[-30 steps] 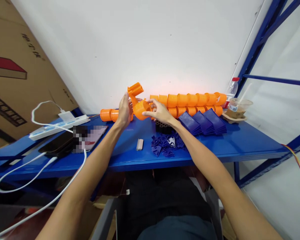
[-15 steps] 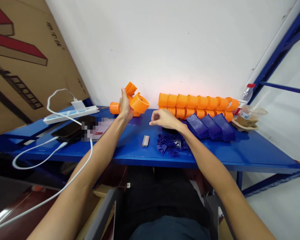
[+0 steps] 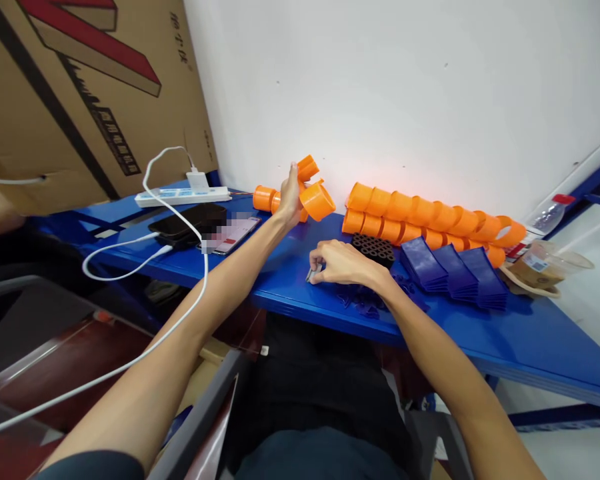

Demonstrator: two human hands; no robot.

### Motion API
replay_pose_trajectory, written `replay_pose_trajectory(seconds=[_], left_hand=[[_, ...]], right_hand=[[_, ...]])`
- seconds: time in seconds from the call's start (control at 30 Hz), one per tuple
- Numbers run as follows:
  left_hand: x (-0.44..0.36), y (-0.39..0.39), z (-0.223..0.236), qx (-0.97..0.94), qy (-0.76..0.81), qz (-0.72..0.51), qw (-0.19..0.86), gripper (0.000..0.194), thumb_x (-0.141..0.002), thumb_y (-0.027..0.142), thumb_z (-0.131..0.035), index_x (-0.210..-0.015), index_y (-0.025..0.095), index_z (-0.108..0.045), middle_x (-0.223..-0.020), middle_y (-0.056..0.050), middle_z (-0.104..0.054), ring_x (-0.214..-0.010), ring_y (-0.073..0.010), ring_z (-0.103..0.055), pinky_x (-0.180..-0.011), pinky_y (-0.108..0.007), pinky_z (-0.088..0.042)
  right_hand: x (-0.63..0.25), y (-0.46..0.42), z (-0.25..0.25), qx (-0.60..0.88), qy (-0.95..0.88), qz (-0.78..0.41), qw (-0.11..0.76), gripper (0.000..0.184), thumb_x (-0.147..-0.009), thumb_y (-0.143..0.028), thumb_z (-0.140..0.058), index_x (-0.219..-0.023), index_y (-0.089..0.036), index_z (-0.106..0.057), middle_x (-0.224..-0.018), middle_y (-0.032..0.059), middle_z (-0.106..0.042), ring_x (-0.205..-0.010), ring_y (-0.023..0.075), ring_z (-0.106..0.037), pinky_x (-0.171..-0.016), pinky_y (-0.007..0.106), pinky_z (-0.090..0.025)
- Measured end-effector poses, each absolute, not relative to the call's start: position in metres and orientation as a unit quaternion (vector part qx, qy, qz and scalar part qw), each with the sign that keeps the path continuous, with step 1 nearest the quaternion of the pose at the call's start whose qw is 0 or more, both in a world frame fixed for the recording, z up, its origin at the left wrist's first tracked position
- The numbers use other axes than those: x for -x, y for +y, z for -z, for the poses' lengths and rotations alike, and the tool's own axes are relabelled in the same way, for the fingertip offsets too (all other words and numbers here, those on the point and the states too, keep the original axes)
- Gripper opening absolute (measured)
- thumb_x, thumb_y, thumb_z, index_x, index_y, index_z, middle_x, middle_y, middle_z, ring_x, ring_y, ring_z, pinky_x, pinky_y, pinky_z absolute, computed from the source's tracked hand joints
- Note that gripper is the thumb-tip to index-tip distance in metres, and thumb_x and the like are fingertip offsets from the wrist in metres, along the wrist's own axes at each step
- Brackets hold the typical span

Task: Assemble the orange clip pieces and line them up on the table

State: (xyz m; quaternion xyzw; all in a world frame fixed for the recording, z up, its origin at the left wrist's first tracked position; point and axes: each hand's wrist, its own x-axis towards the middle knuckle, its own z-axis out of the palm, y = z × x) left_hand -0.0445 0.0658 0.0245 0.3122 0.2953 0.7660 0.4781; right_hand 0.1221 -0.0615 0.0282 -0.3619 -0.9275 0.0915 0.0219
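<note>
Carton (image 3: 135, 110): brown cardboard, red-topped drawing, Chinese characters too blurred to read surely; cut off at top and left.
Phone (image 3: 237, 232): screen partly pixelated, its text illegible.
Left hand (image 3: 290, 195): closed around an orange plastic piece (image 3: 317, 201), raised before the white wall (image 3: 380, 87); far fingers hidden.
Right hand (image 3: 340, 260): fingers curled, pinching a small grey strip (image 3: 313, 273), mostly covered, low over the blue table (image 3: 285, 267); contact unclear.
Thin blue pieces (image 3: 369, 307): jagged, partly behind the right wrist.
Black block (image 3: 374, 248): honeycomb-holed.
</note>
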Motion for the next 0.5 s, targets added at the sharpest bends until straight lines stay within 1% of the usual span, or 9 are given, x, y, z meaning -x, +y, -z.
replay_pose_trajectory(seconds=[0.1, 0.23, 0.4, 0.5], left_hand=[[0.042, 0.062, -0.026, -0.317, 0.296, -0.767, 0.473, 0.055, -0.106, 0.072, -0.058, -0.097, 0.019, -0.069, -0.074, -0.004, -0.069, -0.071, -0.0215, -0.074, -0.078, -0.033, -0.059], [0.042, 0.06, -0.027, -0.323, 0.3, -0.763, 0.472, 0.051, -0.113, 0.063, -0.05, -0.093, 0.019, -0.067, -0.07, -0.003, -0.067, -0.069, -0.0188, -0.071, -0.077, -0.031, -0.058], [0.044, 0.064, -0.026, -0.327, 0.307, -0.763, 0.464, 0.051, -0.108, 0.068, -0.059, -0.094, 0.02, -0.069, -0.073, -0.005, -0.071, -0.069, -0.0193, -0.071, -0.074, -0.031, -0.057], [0.046, 0.065, -0.025, -0.35, 0.302, -0.753, 0.468, 0.051, -0.107, 0.07, -0.059, -0.098, 0.021, -0.069, -0.073, -0.004, -0.07, -0.068, -0.0192, -0.071, -0.074, -0.031, -0.056]], right_hand=[[-0.122, -0.06, -0.027, 0.362, -0.926, -0.106, 0.034, 0.014, -0.086, -0.03, -0.087, -0.086, -0.022, -0.076, -0.099, 0.0035, -0.081, -0.092, 0.0214, -0.072, -0.068, 0.029, -0.037], [-0.124, -0.056, -0.026, 0.355, -0.922, -0.149, 0.049, 0.017, -0.082, -0.024, -0.09, -0.082, -0.021, -0.074, -0.094, 0.0016, -0.08, -0.089, 0.0192, -0.071, -0.071, 0.028, -0.039], [-0.128, -0.047, -0.026, 0.333, -0.919, -0.192, 0.093, 0.02, -0.076, -0.019, -0.091, -0.076, -0.02, -0.072, -0.087, 0.0009, -0.076, -0.089, 0.019, -0.069, -0.077, 0.028, -0.045], [-0.137, -0.041, -0.033, 0.302, -0.907, -0.257, 0.14, 0.018, -0.074, -0.016, -0.087, -0.073, -0.02, -0.069, -0.082, 0.0, -0.074, -0.085, 0.0181, -0.067, -0.079, 0.03, -0.048]])
